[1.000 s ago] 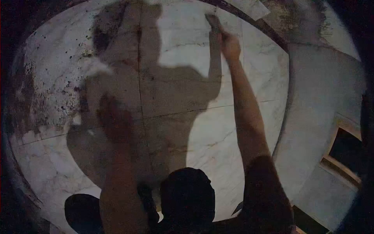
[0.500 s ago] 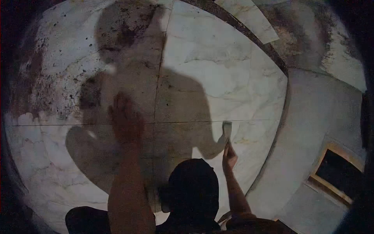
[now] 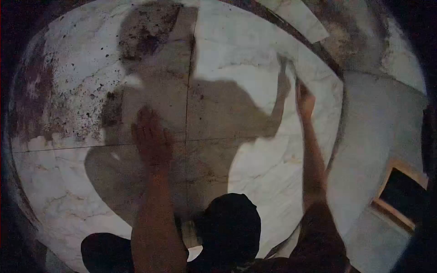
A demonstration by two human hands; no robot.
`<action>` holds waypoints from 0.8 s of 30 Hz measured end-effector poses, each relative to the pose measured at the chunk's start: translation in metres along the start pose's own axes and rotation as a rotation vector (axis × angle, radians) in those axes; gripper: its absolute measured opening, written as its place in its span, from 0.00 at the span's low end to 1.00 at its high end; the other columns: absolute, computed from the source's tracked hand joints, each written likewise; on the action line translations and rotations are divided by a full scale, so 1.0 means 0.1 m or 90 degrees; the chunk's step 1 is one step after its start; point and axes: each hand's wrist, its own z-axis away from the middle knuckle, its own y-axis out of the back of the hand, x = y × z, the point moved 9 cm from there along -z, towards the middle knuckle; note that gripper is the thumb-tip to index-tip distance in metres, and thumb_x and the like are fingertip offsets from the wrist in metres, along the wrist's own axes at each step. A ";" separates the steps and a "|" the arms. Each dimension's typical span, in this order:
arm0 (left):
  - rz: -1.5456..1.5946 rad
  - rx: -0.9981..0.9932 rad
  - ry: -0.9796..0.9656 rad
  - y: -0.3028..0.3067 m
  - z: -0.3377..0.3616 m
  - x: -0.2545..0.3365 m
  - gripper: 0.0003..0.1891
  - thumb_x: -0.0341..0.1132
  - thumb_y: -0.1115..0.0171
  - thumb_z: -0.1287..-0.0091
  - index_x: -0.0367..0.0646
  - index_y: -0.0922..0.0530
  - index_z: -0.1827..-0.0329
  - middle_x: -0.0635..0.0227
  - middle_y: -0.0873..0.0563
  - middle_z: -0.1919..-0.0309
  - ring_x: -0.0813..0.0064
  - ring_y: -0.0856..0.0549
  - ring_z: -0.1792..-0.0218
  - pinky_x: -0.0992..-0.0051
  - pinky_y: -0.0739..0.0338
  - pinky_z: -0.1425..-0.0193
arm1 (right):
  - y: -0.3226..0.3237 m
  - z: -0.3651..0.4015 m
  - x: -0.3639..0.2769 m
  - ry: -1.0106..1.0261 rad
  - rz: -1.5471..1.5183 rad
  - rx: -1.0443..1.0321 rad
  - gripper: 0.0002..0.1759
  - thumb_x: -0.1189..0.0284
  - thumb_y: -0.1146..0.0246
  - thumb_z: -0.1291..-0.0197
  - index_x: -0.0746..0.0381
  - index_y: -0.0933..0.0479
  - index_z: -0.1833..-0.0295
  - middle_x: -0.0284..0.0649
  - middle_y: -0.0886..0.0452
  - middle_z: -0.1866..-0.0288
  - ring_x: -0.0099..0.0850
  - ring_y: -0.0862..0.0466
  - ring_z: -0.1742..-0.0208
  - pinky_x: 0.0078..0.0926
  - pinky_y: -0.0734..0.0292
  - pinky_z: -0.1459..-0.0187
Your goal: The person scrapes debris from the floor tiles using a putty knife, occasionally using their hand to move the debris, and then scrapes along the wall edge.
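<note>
My left hand point(image 3: 152, 136) lies flat on the marble-patterned tiles point(image 3: 259, 102), fingers spread, within my own shadow. Out to the right, my right hand point(image 3: 306, 102) is closed round a narrow scraper point(image 3: 292, 70) with a flat blade at its far end. The blade is at the upper right tile, blurred, with its shadow right beside it. My knee point(image 3: 232, 227) shows dark at the bottom, between my two arms.
Dark dirt and specks point(image 3: 86, 86) cover the upper left tile. A dark strip point(image 3: 314, 43) edges the tiles at the upper right, with grey floor point(image 3: 368, 123) beyond. A dark framed opening point(image 3: 403, 193) is at the right.
My right hand has moved forward and a little right with the scraper, from near the horizontal joint to the upper right tile. My left hand stays flat on the tiles.
</note>
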 end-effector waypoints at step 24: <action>0.007 -0.030 0.012 -0.14 0.05 -0.09 0.33 0.46 0.45 0.30 0.43 0.38 0.24 0.56 0.42 0.21 0.55 0.44 0.20 0.48 0.54 0.18 | 0.50 5.01 0.57 0.005 0.258 -0.376 0.18 0.65 0.40 0.33 0.51 0.21 0.38 0.36 0.26 0.68 0.42 0.22 0.71 0.44 0.26 0.70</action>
